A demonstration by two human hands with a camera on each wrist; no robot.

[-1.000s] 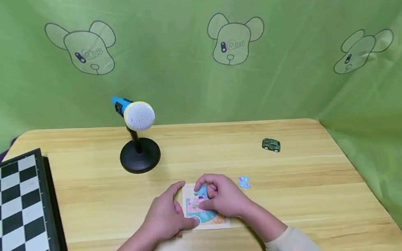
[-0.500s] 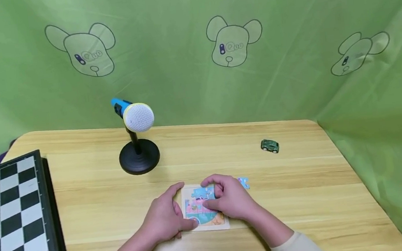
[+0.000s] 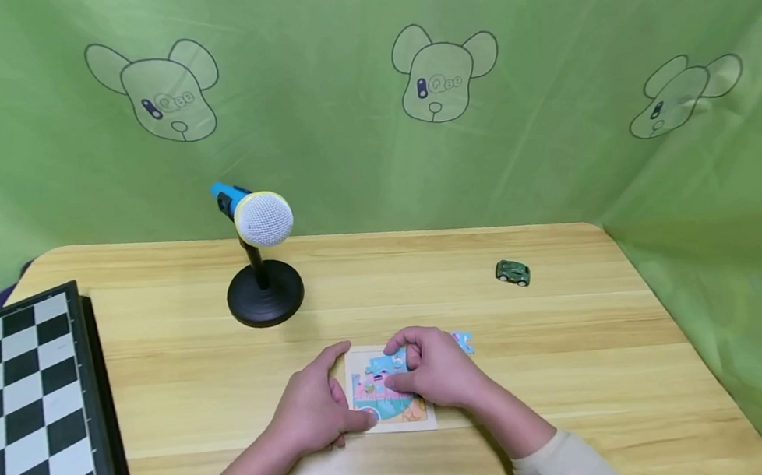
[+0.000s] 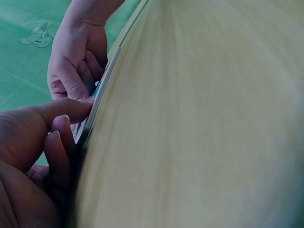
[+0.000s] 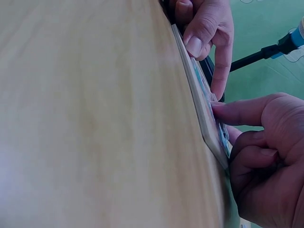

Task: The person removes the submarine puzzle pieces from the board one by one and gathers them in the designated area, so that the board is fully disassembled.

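Note:
A small jigsaw puzzle board (image 3: 360,359) with a pale rim lies near the table's front, its picture blue, pink and teal. My left hand (image 3: 312,410) holds its left side, the thumb on the lower left corner and the index finger stretched toward the upper left. Over the right half, my right hand (image 3: 438,368) pinches a blue puzzle piece (image 3: 398,359) between thumb and index finger, in the picture's upper part. That hand hides part of the board. Just behind its knuckles a loose blue puzzle piece (image 3: 464,341) lies partly covered. Both wrist views show the board edge-on.
Behind the board stands a microphone (image 3: 264,219) on a round black base (image 3: 266,305). A green toy car (image 3: 513,272) sits at the back right. The black-and-white chessboard (image 3: 28,419) occupies the left side. A green curtain (image 3: 343,155) hangs behind the table.
My right hand has slid a little to the right over the board, uncovering more blue in the upper part and partly covering the loose piece. The left hand has kept its place.

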